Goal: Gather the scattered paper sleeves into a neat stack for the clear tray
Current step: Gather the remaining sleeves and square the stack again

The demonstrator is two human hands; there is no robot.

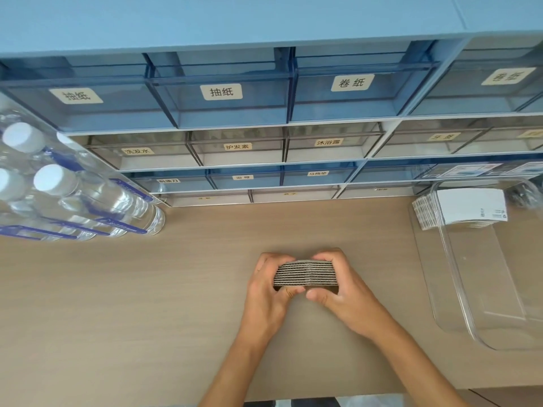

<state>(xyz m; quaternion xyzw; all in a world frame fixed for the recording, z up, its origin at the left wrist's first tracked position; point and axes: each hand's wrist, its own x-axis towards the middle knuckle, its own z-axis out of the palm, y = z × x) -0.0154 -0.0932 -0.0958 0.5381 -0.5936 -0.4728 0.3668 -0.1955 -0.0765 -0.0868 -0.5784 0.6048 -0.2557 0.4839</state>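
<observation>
A squared-up stack of paper sleeves [305, 274] stands on edge at the middle of the wooden table, its striped edges facing me. My left hand [269, 292] clasps its left end and my right hand [342, 289] clasps its right end, thumbs under the near side. The clear tray [458, 289] lies at the right of the table. Inside its far end rests another pile of white sleeves [473, 208], and a few more sleeves [424, 211] sit just outside its left wall.
A shrink-wrapped pack of water bottles [67, 198] stands at the left. Labelled blue and clear drawers [223, 113] fill the wall behind the table. The table's front edge [293, 398] runs just below my forearms.
</observation>
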